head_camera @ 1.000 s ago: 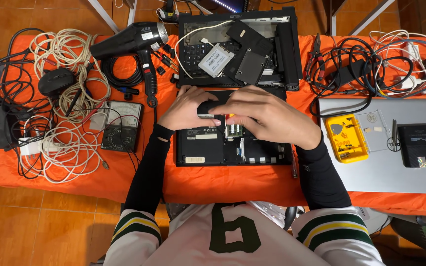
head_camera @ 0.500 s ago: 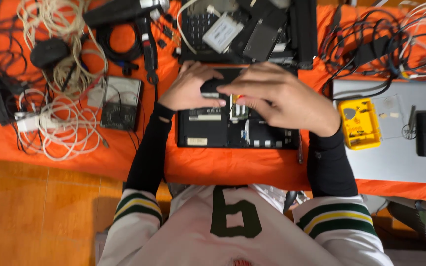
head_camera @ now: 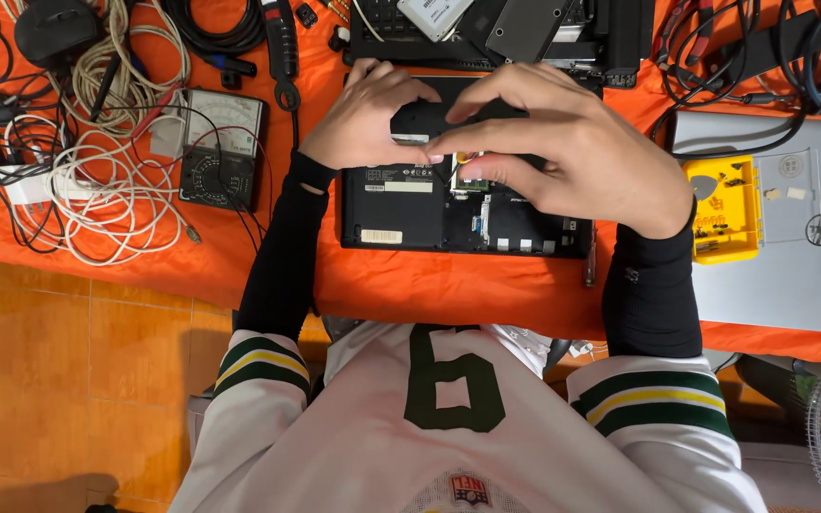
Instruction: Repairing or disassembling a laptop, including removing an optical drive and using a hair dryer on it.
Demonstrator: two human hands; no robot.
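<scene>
Black rectangular plastic part (head_camera: 429, 121) sat pinched between both hands over the opened black laptop base (head_camera: 463, 204), near the middle of the orange table (head_camera: 448, 285). Since a second ago, hands and part had held the same spot above the base; only the camera had dipped closer, so the part was neither seated nor lifted clear. Left hand (head_camera: 363, 119) was curled shut on the part's left end, thumb underneath. Right hand (head_camera: 572, 157) arched over the right end, fingertips (head_camera: 467, 104) pressed on top, thumb below, gripping too.

Outward from the hands: the base's exposed boards showed just under the part. Beyond, at the table's far edge, lay a black tray of loose drives and covers (head_camera: 525, 33). Left of the base sat a black analogue multimeter (head_camera: 220, 147), then white and beige coiled cables (head_camera: 97, 180) toward the left edge. Right of the base rested a grey closed laptop (head_camera: 772, 275) carrying a yellow plastic screw box (head_camera: 722, 209). Black tangled cords (head_camera: 762, 47) filled the far right corner.
</scene>
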